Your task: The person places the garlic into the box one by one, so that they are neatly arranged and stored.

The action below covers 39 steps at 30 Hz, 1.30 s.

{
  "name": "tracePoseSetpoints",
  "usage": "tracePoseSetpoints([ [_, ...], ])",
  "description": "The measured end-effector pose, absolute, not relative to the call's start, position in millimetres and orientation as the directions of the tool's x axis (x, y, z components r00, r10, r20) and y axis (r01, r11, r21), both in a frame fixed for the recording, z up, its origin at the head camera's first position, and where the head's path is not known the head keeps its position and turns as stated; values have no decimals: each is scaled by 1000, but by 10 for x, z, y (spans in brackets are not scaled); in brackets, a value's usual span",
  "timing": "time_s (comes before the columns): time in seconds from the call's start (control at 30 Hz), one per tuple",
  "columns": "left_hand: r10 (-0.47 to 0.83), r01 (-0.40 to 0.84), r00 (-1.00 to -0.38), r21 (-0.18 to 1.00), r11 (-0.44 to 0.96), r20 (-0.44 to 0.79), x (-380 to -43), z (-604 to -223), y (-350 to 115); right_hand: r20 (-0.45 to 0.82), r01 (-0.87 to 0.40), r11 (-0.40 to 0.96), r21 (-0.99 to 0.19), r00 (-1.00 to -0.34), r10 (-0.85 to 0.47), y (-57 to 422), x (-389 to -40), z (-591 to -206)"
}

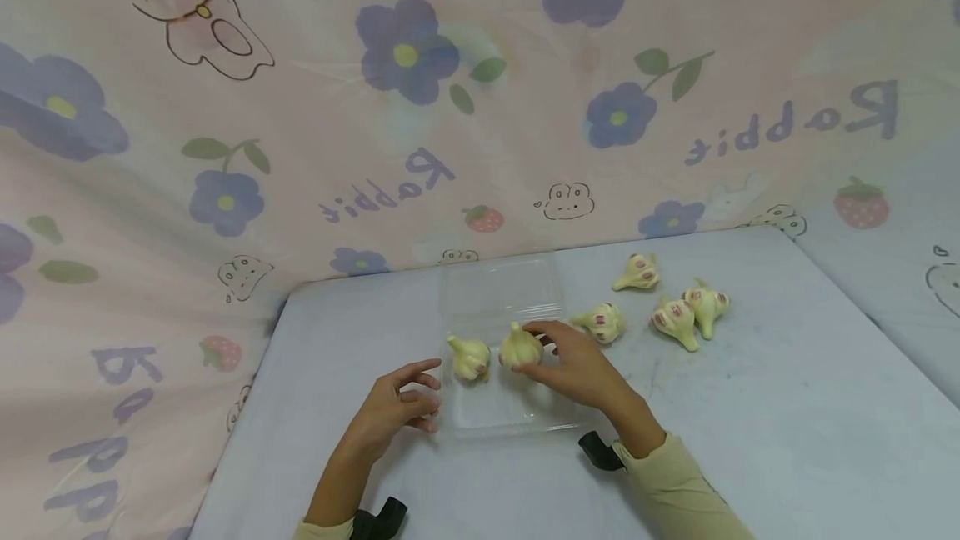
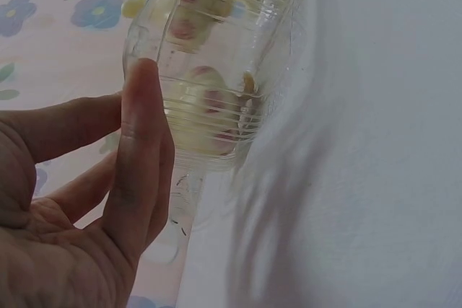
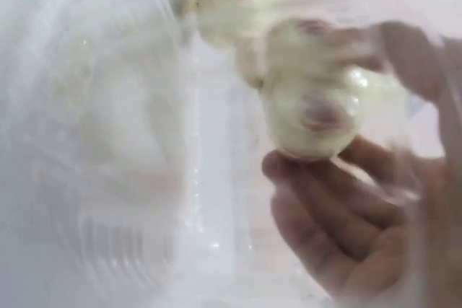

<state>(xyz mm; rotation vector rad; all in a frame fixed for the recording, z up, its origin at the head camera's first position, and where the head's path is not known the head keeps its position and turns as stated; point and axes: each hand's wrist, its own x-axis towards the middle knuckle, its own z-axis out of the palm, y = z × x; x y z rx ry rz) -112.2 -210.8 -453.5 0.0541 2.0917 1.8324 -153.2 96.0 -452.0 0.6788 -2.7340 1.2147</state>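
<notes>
Garlic bulb point(image 1: 521, 347) pinched upright over clear box point(image 1: 480, 417)

Between thumb and curled fingers, the right hand point(image 1: 573, 363) grasps the garlic bulb in the right part of the clear box. Its body is rounded, ribbed and pale cream, with reddish-purple patches showing in the wrist views. Its narrow neck points up, so its long axis runs roughly upright; whether its base touches the box floor cannot be told.

The box is thin, see-through, glossy plastic with ridged walls, and its flat lid point(image 1: 501, 290) lies folded out on the far side. On the left inside it rests a second bulb point(image 1: 471, 360), neck tipped toward the far left.

The left hand point(image 1: 393, 407) grasps nothing: its fingers are loosely bent at the left wall, and contact is hard to judge. Seen through plastic, the bulbs blur in the right wrist view, and both sleeves point(image 1: 675, 482) are cut off at the near edge.

Just right of the box lies a third bulb point(image 1: 604, 323), neck to the left. Farther right, a fourth bulb point(image 1: 639, 272) points near-left, and a close pair of bulbs point(image 1: 675, 322) have necks toward the near side, on smooth white cloth point(image 1: 780, 407).
</notes>
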Motion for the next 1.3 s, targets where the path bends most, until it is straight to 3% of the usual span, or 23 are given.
tracePoseSetpoints([
  [0.3, 275, -204, -931, 968, 147, -238, -1122, -4537, -2116, 185, -379, 643, -665, -918, -349, 858, -1555, -4537],
  [0.73, 277, -198, -932, 970, 143, -231, -1129, -4546, -2108, 209, -400, 719, -569, -916, -344, 778, -1588, -4605],
  [1.03, 283, -192, -931, 969, 154, -229, -1137, -4543, -2115, 136, -340, 790, -510, -939, -317, 722, -1564, -4592],
  [1.3, 282, -198, -931, 969, 148, -233, -1132, -4536, -2113, 208, -400, 765, -505, -916, -342, 745, -1558, -4574],
])
